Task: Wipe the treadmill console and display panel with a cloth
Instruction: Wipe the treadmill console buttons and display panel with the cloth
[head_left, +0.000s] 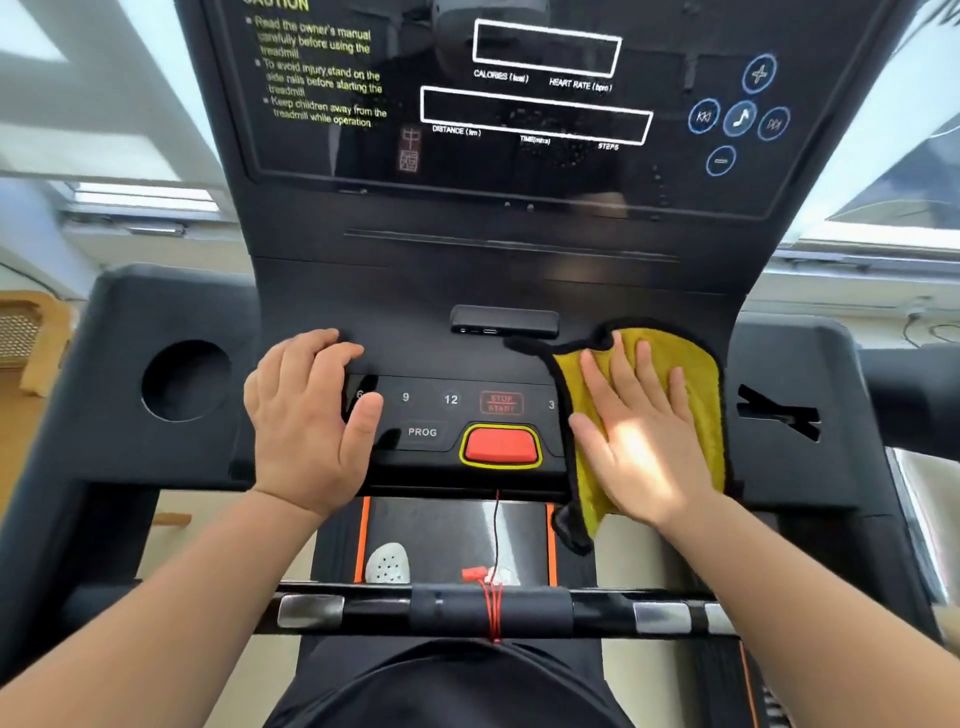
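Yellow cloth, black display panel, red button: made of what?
Yellow cloth with black edging: looks like plush microfibre, fuzzy matte nap. Black display panel: glossy plastic or glass, unclear which; it mirrors reflections. Red rounded button with yellow surround: probably matte plastic or rubber, no glare.

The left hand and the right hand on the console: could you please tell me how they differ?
The left hand rests bare on the console, while the right hand presses the yellow cloth. The left hand's fingers bend; the right hand's lie straight and spread. Both flank the red button.
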